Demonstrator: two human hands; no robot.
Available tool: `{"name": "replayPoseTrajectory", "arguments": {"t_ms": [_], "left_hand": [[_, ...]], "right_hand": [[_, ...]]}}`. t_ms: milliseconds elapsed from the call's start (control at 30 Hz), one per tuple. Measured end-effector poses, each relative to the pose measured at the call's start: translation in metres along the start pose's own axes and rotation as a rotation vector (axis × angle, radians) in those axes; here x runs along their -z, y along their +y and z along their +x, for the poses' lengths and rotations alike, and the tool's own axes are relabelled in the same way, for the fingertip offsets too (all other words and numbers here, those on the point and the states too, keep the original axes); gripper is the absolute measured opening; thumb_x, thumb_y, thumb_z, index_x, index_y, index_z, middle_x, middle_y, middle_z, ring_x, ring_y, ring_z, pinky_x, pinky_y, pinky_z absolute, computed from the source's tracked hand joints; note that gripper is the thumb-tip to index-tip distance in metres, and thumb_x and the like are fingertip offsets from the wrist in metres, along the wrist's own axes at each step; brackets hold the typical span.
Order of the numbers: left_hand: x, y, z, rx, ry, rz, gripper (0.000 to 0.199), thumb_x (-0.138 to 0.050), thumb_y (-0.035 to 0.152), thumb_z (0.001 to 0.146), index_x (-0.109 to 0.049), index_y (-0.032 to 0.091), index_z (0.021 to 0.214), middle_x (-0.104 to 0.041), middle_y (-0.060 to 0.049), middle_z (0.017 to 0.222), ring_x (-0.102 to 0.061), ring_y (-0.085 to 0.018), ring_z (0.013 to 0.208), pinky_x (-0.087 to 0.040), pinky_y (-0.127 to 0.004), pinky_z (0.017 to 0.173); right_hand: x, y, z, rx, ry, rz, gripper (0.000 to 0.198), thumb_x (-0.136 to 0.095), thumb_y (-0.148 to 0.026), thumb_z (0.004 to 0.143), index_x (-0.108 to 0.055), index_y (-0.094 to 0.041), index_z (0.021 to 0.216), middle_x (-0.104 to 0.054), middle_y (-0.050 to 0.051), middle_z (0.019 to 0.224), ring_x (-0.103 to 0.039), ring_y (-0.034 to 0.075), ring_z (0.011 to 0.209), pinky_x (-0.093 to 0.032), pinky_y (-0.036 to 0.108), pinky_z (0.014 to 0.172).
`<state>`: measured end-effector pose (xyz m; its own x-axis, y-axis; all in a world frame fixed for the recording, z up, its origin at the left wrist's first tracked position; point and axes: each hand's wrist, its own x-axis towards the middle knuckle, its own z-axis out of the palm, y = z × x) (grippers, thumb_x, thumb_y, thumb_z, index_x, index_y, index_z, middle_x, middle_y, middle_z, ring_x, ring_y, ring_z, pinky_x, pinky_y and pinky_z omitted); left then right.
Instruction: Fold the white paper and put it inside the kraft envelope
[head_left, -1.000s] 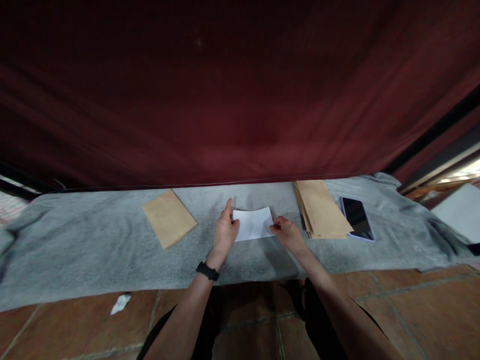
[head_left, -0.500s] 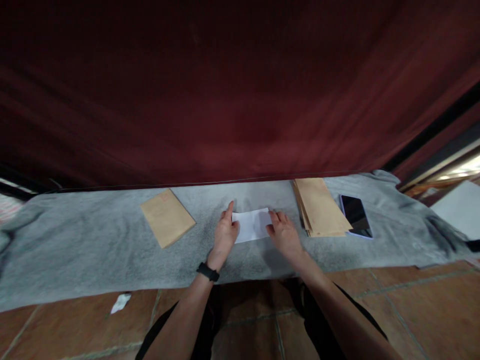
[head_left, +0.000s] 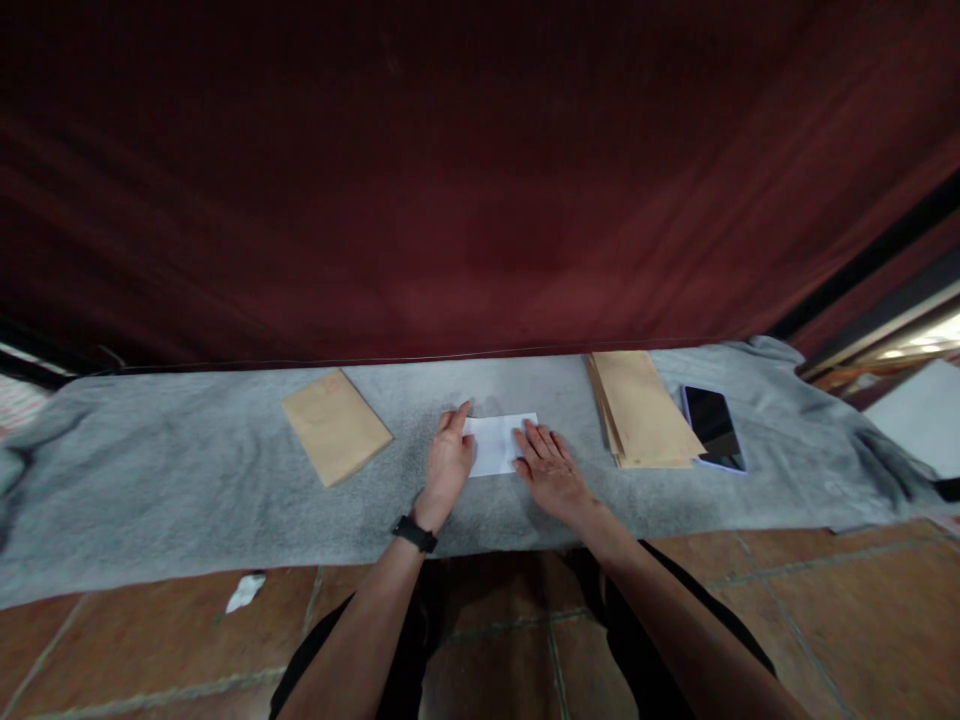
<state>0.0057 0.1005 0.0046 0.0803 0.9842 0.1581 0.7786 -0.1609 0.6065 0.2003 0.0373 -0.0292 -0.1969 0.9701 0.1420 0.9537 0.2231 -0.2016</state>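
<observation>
Lying midway between the near and far edges of the cloth-covered desk, the white paper is covered at its right by the right hand, fingers flattened and released; whether its left end is grasped by the left hand cannot be told. The phone is partly overlapped by brown envelopes.

Grey cloth carries paper, envelopes and phone.
</observation>
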Motion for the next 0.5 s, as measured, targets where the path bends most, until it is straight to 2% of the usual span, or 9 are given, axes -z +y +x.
{"name": "replayPoseTrajectory", "arguments": {"t_ms": [133,233,300,400,500], "left_hand": [[0.001,0.002,-0.002,-0.04,0.055,0.032,0.062,-0.048,0.002,0.085,-0.051,0.016,0.145,-0.058,-0.015,0.135,-0.063,-0.024,0.116,-0.05,-0.039,0.105],[-0.004,0.012,-0.012,-0.144,0.077,0.078,0.05,-0.044,0.012,0.095,-0.051,0.018,0.145,-0.054,-0.014,0.146,-0.052,-0.025,0.135,-0.042,-0.043,0.115],[-0.013,0.023,-0.026,-0.239,-0.013,0.071,0.047,-0.04,0.026,0.102,-0.047,0.018,0.148,-0.051,-0.014,0.152,-0.047,-0.024,0.141,-0.04,-0.042,0.117],[-0.026,0.035,-0.051,-0.357,-0.178,0.153,0.059,-0.035,0.042,0.104,-0.036,0.013,0.155,-0.043,-0.017,0.158,-0.038,-0.025,0.148,-0.034,-0.045,0.121],[-0.035,0.035,-0.069,-0.419,-0.22,0.265,0.068,-0.031,0.05,0.104,-0.026,0.01,0.159,-0.034,-0.018,0.163,-0.026,-0.026,0.154,-0.026,-0.048,0.125]], "right_hand": [[0.002,-0.002,0.0,0.002,0.007,0.029,0.053,-0.039,-0.033,0.104,-0.04,-0.02,0.155,-0.032,0.011,0.164,-0.033,0.028,0.151,-0.024,0.051,0.125],[0.002,-0.001,0.001,0.006,0.013,0.034,0.054,-0.04,-0.034,0.104,-0.039,-0.021,0.156,-0.034,0.01,0.163,-0.034,0.028,0.151,-0.025,0.051,0.124],[0.002,0.0,0.001,0.011,-0.007,0.032,0.054,-0.04,-0.034,0.103,-0.039,-0.022,0.156,-0.034,0.01,0.163,-0.034,0.028,0.151,-0.025,0.051,0.124],[0.003,0.005,0.002,0.036,-0.059,0.033,0.054,-0.038,-0.03,0.102,-0.038,-0.022,0.156,-0.032,0.009,0.164,-0.033,0.027,0.151,-0.025,0.049,0.124],[0.007,0.012,0.003,0.075,-0.1,0.049,0.053,-0.035,-0.028,0.103,-0.039,-0.021,0.156,-0.03,0.009,0.165,-0.032,0.026,0.152,-0.025,0.048,0.125]]}}
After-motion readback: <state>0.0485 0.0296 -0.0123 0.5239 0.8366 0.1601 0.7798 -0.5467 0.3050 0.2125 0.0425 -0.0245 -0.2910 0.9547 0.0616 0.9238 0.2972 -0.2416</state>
